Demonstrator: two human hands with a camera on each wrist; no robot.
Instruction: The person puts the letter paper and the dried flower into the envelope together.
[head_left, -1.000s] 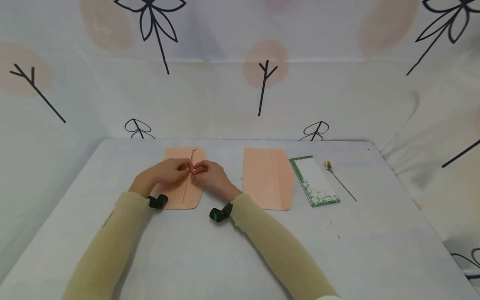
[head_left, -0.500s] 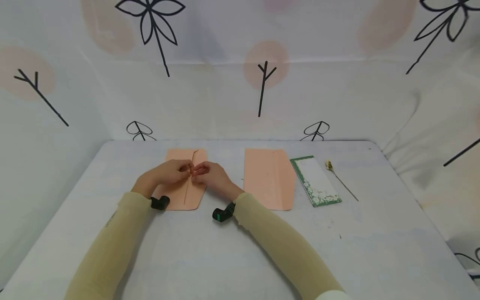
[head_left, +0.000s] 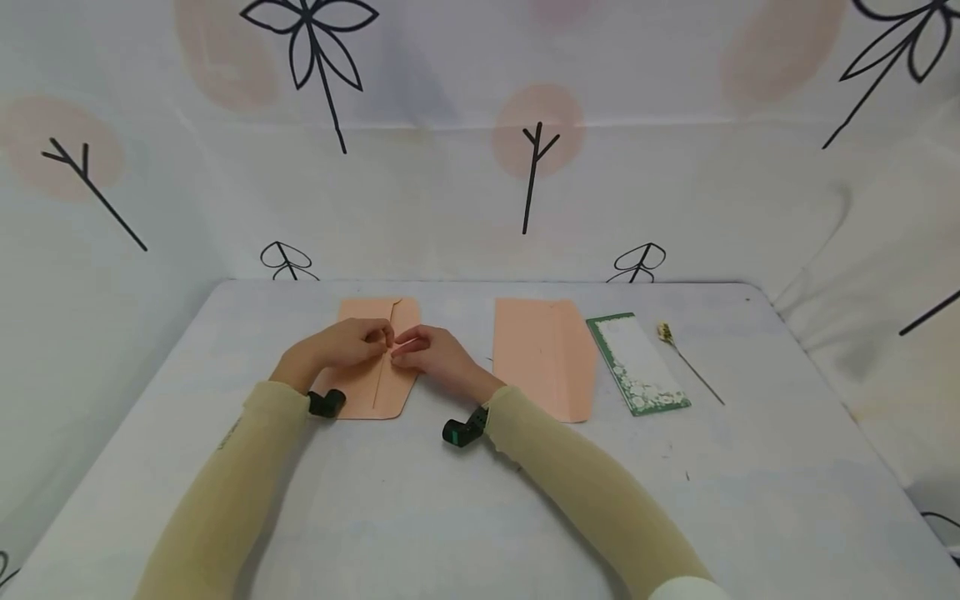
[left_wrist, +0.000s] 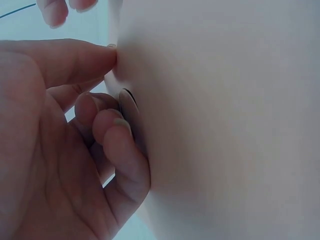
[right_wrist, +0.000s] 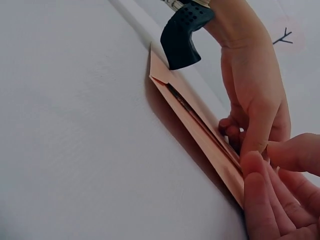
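A peach paper envelope [head_left: 367, 396] lies on the table, front left, with its flap seam running lengthwise. My left hand [head_left: 347, 343] is over its middle with curled fingers, thumb and fingertips gripping at the flap edge. In the left wrist view, a small rounded piece with a dark edge [left_wrist: 129, 106] shows beside those fingers; what it is I cannot tell. Just to the right, my right hand [head_left: 438, 357] has its thumb and forefinger apart, close to the left fingertips. The flap [right_wrist: 192, 107] stands slightly raised at one end, leaving a dark gap in the right wrist view.
A second peach envelope [head_left: 528, 358] lies right of the hands. Beyond it are a white card with a green floral border [head_left: 637, 367] and a dried flower on a thin stem [head_left: 688, 362]. A patterned cloth backdrop [head_left: 442, 192] rises behind the white table [head_left: 480, 533].
My right hand has drawn slightly to the right, and its thumb and forefinger have parted. My left hand stays at the envelope's seam. The whole head view has shifted a little.
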